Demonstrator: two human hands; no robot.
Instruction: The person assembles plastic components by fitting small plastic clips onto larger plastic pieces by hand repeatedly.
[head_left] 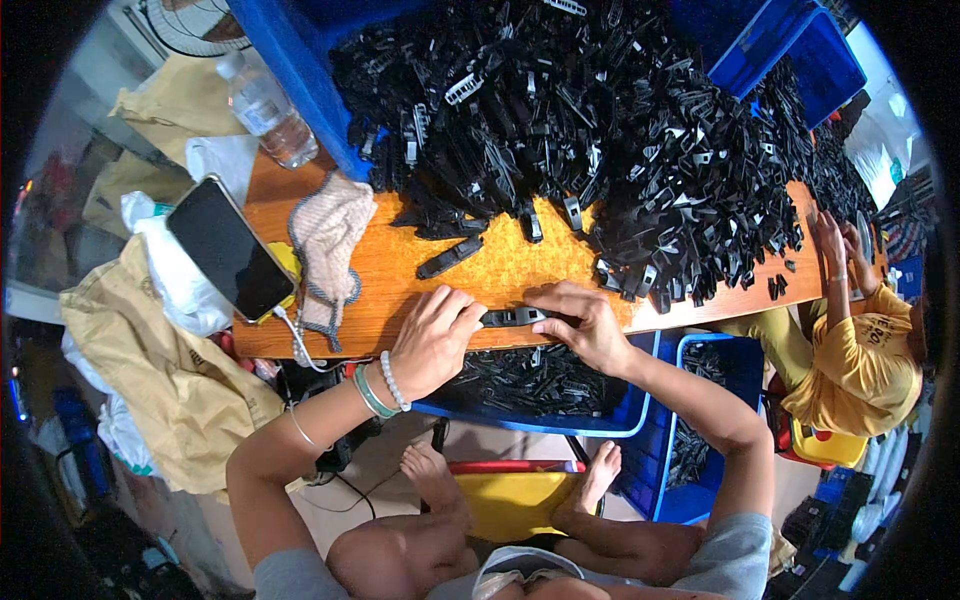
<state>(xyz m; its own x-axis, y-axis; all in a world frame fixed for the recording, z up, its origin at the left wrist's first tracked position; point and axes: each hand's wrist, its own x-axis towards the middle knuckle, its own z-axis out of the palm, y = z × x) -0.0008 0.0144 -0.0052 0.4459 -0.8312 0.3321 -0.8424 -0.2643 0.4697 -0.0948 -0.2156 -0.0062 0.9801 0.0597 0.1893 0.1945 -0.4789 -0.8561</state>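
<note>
A small black plastic clip-like part (513, 317) lies level between my two hands, just over the table's near edge. My left hand (437, 340) pinches its left end, and my right hand (585, 325) grips the right end between thumb and fingers. Bracelets circle my left wrist. Beyond my left hand, a similar single black part (450, 258) rests on the orange wooden table (500, 270). A large heap of such black parts (560, 130) spreads over the table's far side. Fingers cover both ends of the held piece.
A blue bin (632, 425) of black parts sits below the table edge. At left are a phone (230, 248) with a cable, a cloth (333, 235) and a water bottle (268, 112). At right, a co-worker in a yellow shirt (870, 350) has hands at the table.
</note>
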